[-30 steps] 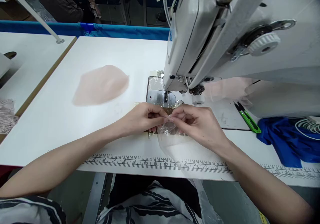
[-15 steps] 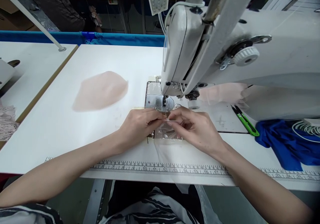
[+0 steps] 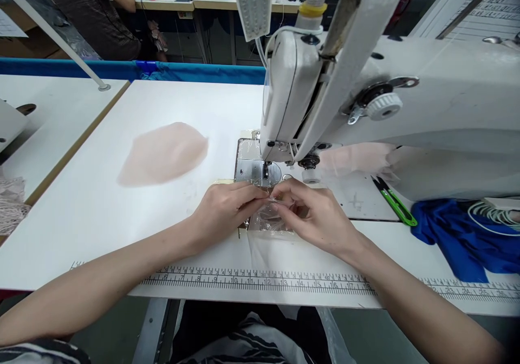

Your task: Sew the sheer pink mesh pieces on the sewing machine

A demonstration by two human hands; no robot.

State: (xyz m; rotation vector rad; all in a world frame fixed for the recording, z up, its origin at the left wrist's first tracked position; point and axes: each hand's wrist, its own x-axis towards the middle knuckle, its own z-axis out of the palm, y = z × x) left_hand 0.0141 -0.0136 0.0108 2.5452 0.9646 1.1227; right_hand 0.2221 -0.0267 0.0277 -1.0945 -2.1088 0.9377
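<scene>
L hand (image 3: 232, 208) + R hand (image 3: 311, 212) pinching sheer fabric (image 3: 266, 245) nr sewing machine (image 3: 288, 82).

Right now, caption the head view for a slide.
Left hand and right hand pinch sheer material at a sewing machine, green snips nearby.

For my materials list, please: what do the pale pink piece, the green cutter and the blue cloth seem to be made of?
Pale pink piece: seemingly sheer, matt fabric, being so faint and thin; fibre unclear.
Green cutter: smooth, probably plastic handle, by its even, bright colour; dark blades, likely metal.
Blue cloth: soft fabric, perhaps slightly shiny, by its loose folds.
</scene>
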